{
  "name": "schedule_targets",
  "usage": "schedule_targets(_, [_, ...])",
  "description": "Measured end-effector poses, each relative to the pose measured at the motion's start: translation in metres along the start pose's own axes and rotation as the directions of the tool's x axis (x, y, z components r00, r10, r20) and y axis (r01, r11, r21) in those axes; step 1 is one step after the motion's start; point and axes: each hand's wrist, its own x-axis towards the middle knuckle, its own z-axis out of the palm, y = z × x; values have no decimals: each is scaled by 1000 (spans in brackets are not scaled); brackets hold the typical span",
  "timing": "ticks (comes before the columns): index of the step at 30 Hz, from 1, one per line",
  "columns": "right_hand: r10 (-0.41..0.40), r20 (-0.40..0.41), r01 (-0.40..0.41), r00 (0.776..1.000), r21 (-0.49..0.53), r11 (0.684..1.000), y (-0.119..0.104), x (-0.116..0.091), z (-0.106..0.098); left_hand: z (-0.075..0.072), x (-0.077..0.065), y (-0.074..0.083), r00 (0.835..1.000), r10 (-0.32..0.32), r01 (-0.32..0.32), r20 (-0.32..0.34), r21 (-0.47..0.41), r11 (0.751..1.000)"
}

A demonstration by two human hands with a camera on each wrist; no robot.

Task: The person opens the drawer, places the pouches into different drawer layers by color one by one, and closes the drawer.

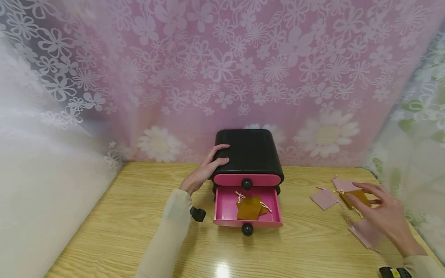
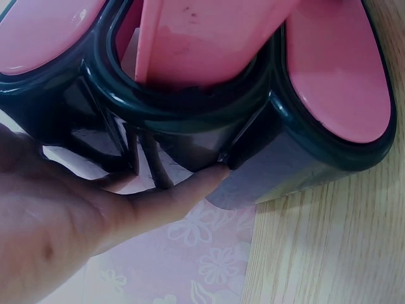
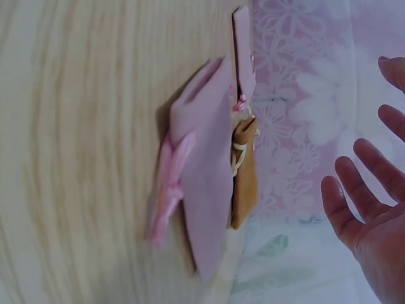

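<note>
A small black cabinet (image 1: 248, 150) with pink drawers stands at the table's back. My left hand (image 1: 206, 168) rests on its left side and top edge; in the left wrist view, one finger lies straight along the dark casing (image 2: 190, 120). A pink drawer (image 1: 225, 206) is pulled out below the top one, with mustard drawstring pouches (image 1: 249, 208) inside. On the right, my right hand (image 1: 386, 212) hovers over a mustard pouch (image 1: 359, 197). The right wrist view shows its fingers (image 3: 376, 164) spread and holding nothing, apart from the pouches.
Pink drawstring pouches lie around the mustard one: one to its left (image 1: 324, 198), one behind (image 1: 342, 183), and one nearer the front (image 1: 365, 233). Round black knobs (image 1: 247, 229) stick out from the drawer fronts. A flowered curtain (image 1: 222, 77) hangs behind the wooden table (image 1: 139, 216).
</note>
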Motion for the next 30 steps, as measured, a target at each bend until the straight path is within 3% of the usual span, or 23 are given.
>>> schedule_targets(17, [71, 56, -67, 996, -78, 995, 36, 8, -7, -1, 0, 2, 1000, 5, -5, -5, 11, 1000])
schedule_targets(24, [94, 152, -76, 984, -121, 990, 52, 15, -11, -2, 1, 3, 1000, 7, -6, -10, 21, 1000])
schedule_targets(30, [155, 261, -120, 953, -143, 982, 68, 17, -16, 0, 0, 3, 1000, -16, 16, -3, 3, 1000])
